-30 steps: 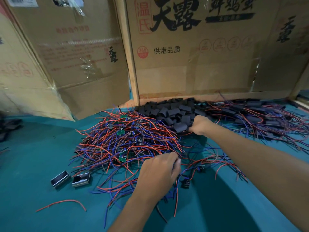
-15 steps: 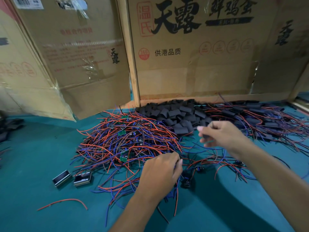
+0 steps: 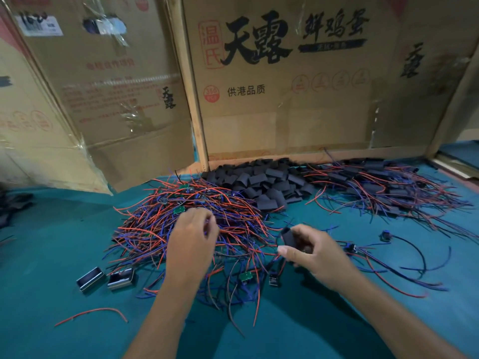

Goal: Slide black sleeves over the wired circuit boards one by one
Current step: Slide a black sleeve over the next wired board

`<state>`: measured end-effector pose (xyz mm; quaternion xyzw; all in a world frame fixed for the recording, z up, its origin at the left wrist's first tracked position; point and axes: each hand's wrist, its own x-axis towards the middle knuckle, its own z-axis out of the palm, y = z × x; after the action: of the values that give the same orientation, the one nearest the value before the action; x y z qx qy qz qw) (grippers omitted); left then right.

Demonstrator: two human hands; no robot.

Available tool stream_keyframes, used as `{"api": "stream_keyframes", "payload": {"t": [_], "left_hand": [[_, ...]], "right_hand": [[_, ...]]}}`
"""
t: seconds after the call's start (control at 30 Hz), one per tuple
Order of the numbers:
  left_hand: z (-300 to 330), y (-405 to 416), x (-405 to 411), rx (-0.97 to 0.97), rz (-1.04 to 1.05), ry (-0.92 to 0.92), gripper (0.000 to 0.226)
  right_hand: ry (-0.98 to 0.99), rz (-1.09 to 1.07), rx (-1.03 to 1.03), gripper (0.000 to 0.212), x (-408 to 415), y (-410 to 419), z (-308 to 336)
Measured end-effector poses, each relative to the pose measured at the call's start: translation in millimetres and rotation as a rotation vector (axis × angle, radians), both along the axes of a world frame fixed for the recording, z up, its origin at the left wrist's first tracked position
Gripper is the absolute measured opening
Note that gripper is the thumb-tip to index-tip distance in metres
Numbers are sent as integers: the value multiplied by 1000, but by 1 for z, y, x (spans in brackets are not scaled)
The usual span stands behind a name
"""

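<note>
My right hand (image 3: pixel 315 255) pinches one black sleeve (image 3: pixel 288 237) between thumb and fingers, held just above the green table. My left hand (image 3: pixel 193 242) reaches into the tangled heap of wired circuit boards (image 3: pixel 181 224) with red and blue leads; its fingertips curl among the wires, and whether they grip one is hidden. A pile of loose black sleeves (image 3: pixel 261 181) lies at the back against the cardboard. To the right spreads a heap of sleeved boards (image 3: pixel 383 187) with wires.
Two small metal clips (image 3: pixel 106 278) lie at the left front, and a loose red wire (image 3: pixel 90 313) nearer me. A few stray wired boards (image 3: pixel 352 248) sit to the right. Cardboard boxes (image 3: pixel 285 86) wall off the back of the green table (image 3: pixel 51 255).
My right hand drew back from the sleeve pile toward me, carrying one black sleeve. My left hand moved forward and up into the wire heap.
</note>
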<state>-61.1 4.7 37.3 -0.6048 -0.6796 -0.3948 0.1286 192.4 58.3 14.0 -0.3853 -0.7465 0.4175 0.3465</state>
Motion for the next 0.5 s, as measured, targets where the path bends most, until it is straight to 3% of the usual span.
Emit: {"api": "stream_keyframes", "payload": {"t": [0.23, 0.4, 0.5], "left_hand": [[36, 40, -43, -152, 48, 222, 13], [59, 76, -57, -514, -83, 511, 31], [58, 89, -46, -463, -155, 635, 27]], "right_hand": [[-42, -39, 85, 35, 1, 3, -11], [-45, -52, 69, 30, 3, 2, -11], [-86, -39, 88, 26, 3, 3, -11]]}}
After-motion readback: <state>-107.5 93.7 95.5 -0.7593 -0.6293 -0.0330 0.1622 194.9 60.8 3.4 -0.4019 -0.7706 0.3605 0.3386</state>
